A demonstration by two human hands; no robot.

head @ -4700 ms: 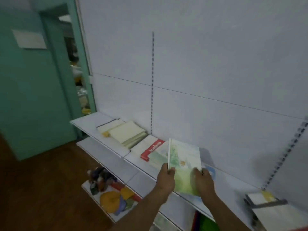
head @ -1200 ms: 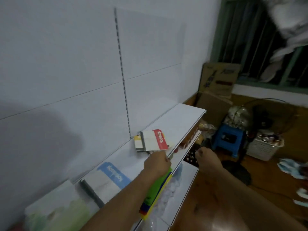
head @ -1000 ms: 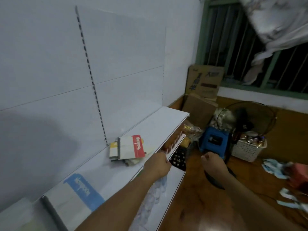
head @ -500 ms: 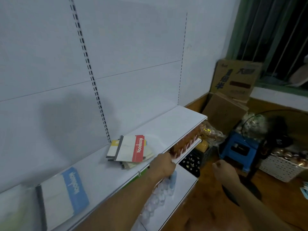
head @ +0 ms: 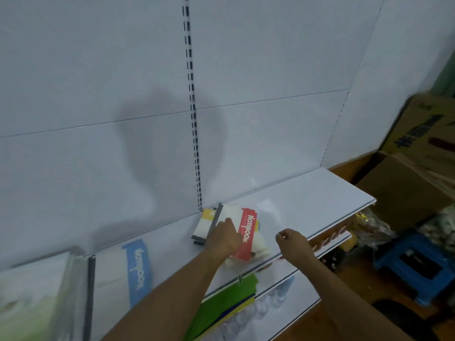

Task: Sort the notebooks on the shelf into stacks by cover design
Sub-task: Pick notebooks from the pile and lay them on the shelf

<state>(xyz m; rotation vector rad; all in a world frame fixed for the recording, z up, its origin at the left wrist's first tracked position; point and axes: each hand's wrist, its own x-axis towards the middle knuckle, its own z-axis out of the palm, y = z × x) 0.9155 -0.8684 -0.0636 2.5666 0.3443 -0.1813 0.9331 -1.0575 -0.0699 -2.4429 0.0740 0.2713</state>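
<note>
- Reaching w/ left hand onto red-band notebook: fingers laid over its cover, tips near the spine side. Looks like pressing/pinning more than a curled grip; can't tell if thumb hooks an edge.
- Right hand hovers just beside the pile, over shelf front edge, fingers loosely curled, holding nothing. My guess: waiting to take or square the book.
- Red-band notebook is top of a messy pile on the shelf, near the slotted upright. Lying flat; long axis runs back wall to front edge, tilted a bit to the right. Dark spine on left, red band along right edge.
- Under it: yellow-mark notebook sticks out left, pale ones poke out front-right. Mixed designs, so I read this pile as unsorted.
- Blue-band notebook lies flat further left, well apart, similar orientation. Green-cover stack at far left, blurred.
</note>
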